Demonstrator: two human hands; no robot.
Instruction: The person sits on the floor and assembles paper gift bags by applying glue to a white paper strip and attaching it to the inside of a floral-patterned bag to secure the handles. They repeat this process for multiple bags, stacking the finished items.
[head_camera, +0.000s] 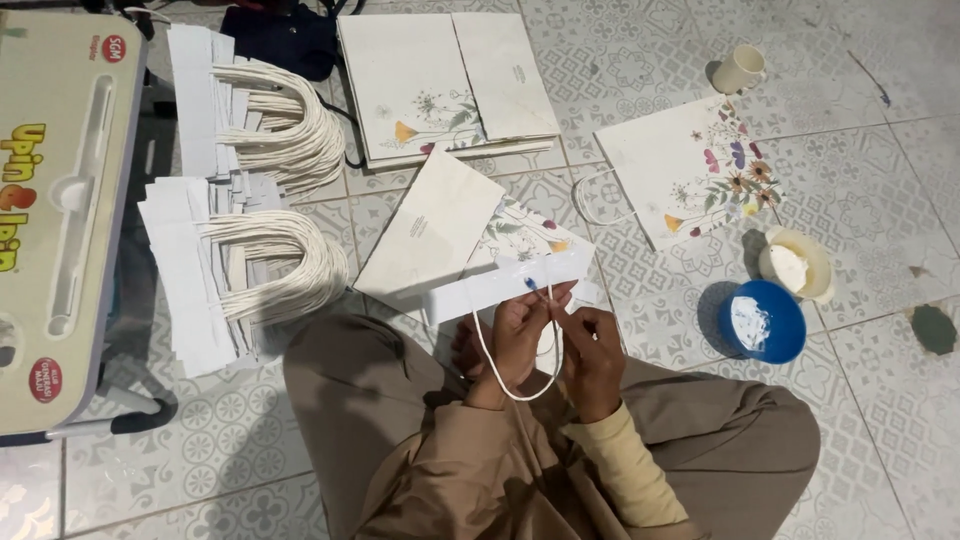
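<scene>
While the floor (880, 200) carried bag stacks (450, 80) and handle bundles (270, 270), a flat bag (440, 235) lay before the knees, both hands' fingers clamped on its strip (500, 285): left hand (515, 335), right hand (592, 350), cord (490, 365) looping below.

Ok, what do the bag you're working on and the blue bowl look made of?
The bag looks like matte white paper: flat, sharply creased, with a printed flower pattern. The blue bowl looks like glossy plastic, though that is a guess; a white paste smears its inside.
</scene>
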